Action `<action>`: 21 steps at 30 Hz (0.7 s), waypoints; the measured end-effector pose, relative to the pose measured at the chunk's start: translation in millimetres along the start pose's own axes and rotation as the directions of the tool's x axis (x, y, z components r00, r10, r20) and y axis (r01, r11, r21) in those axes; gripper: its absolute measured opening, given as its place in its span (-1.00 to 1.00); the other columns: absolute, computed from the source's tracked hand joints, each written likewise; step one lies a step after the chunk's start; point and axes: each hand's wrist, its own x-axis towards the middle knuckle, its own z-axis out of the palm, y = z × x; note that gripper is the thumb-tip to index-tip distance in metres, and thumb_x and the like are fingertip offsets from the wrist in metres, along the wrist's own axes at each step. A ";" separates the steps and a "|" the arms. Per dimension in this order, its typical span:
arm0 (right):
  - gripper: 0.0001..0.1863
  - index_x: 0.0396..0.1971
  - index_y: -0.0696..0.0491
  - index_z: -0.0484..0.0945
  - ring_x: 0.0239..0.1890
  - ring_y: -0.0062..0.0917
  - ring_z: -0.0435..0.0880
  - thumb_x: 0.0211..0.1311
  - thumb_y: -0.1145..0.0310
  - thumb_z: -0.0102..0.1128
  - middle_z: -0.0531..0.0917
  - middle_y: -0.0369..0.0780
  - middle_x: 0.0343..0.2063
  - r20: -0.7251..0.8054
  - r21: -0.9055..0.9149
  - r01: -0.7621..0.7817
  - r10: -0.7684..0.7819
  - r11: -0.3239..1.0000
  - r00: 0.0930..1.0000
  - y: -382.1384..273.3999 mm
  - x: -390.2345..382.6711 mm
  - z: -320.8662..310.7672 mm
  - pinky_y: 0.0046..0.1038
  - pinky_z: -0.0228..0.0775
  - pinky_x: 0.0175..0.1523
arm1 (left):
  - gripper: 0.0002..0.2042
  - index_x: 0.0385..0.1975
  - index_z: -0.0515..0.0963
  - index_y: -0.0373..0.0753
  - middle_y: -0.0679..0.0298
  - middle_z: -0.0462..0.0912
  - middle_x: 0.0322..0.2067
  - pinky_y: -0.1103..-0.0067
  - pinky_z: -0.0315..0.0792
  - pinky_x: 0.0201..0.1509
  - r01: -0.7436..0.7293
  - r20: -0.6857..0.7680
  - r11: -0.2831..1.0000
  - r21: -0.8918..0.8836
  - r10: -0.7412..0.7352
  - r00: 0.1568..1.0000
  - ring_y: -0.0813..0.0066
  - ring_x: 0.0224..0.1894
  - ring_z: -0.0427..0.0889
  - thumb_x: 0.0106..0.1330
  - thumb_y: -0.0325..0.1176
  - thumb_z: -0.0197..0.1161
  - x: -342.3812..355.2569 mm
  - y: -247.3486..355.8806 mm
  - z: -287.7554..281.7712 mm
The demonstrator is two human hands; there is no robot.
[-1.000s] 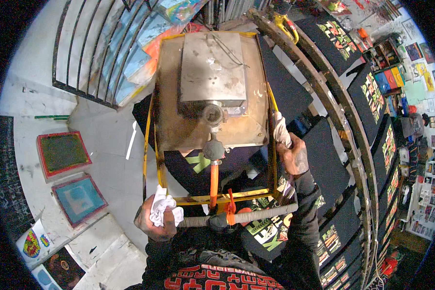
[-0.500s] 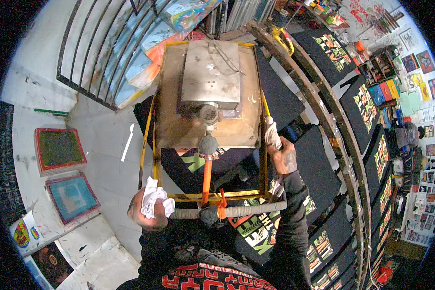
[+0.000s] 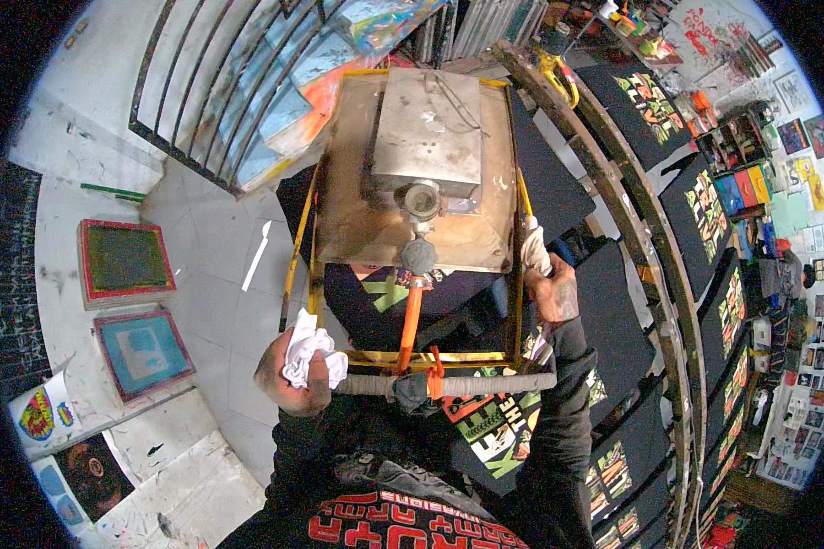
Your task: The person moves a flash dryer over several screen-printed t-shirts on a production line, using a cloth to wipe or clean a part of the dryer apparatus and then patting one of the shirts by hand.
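In front of me is a heater unit: a metal box (image 3: 426,123) on a wide brownish metal panel (image 3: 348,215), within a yellow frame (image 3: 307,238). An orange gas hose (image 3: 411,328) runs down from its grey valve to a grey wrapped bar (image 3: 485,384). My left hand (image 3: 288,375) is closed around a crumpled white cloth (image 3: 313,352) at the bar's left end. My right hand (image 3: 555,293) is closed on a second whitish cloth (image 3: 535,247), wrapped against the frame's right side. Beneath the unit lies a printed black T-shirt (image 3: 384,297).
Several printed black T-shirts (image 3: 641,101) lie on boards along a curved dark rail (image 3: 655,220) at right. Two framed screens (image 3: 126,261) lie at left. A dark metal grille (image 3: 178,137) stands far left. A printed shirt (image 3: 499,425) lies close to my body.
The whole scene, heater and both hands included, sits slightly further right in the picture. Both hands keep their hold on the cloths.
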 end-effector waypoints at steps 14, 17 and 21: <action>-0.65 -0.23 0.24 0.64 -0.29 -0.26 0.73 0.03 0.32 0.29 0.73 -0.01 -0.35 0.131 0.074 -0.159 0.149 0.985 0.980 -48.5 -2.1 -14.2 -0.31 0.51 -0.13 | -0.54 -0.02 0.50 -0.44 0.14 0.68 -0.30 0.46 0.55 -0.14 0.005 -0.063 0.999 -0.032 -0.007 0.998 0.41 -0.29 0.65 0.26 -0.16 0.30 8.1 22.4 5.9; -0.65 -0.22 0.25 0.64 -0.29 -0.25 0.72 0.02 0.32 0.28 0.73 -0.01 -0.35 0.133 0.067 -0.162 0.152 0.985 0.979 -48.2 -1.7 -13.0 -0.31 0.51 -0.12 | -0.55 -0.02 0.50 -0.44 0.15 0.68 -0.29 0.45 0.56 -0.13 0.013 -0.067 0.999 -0.042 -0.016 0.998 0.40 -0.29 0.65 0.25 -0.19 0.32 6.6 18.9 4.8; -0.73 -0.27 0.26 0.58 -0.62 -0.65 0.49 0.08 0.37 0.26 0.61 -0.26 -0.57 0.103 0.103 -0.060 0.049 0.993 0.993 -37.7 -1.4 -11.8 -0.52 0.33 -0.51 | -0.57 -0.02 0.50 -0.44 0.14 0.68 -0.27 0.44 0.56 -0.12 0.039 -0.064 0.998 -0.055 -0.043 0.997 0.40 -0.28 0.65 0.23 -0.26 0.34 6.3 20.0 4.8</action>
